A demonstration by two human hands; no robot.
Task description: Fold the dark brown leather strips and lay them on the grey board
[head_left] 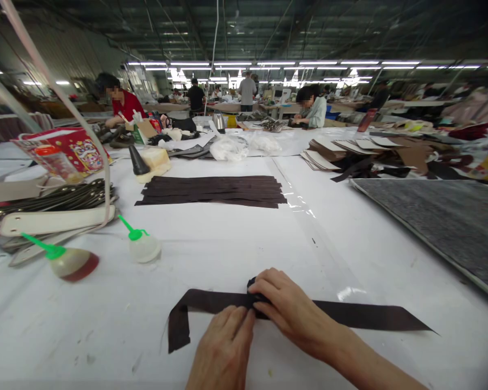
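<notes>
A long dark brown strip (361,315) lies across the white table in front of me, its left end folded at an angle and turned toward me. My left hand (228,344) has its fingers together, the tips pressing on the strip near its middle. Just beside it, my right hand (282,300) curls over a small black object (251,283) resting on the strip. The fingers cover most of that object, so I cannot make out its kind. Further back on the table lies a row of similar dark strips (211,190).
Two squeeze bottles with green spouts, one with red liquid (79,264) and one pale (143,249), stand at left near a pile of straps (61,197). A grey board (439,216) lies at right, with stacked brown pieces (329,151) behind. Other people work further back.
</notes>
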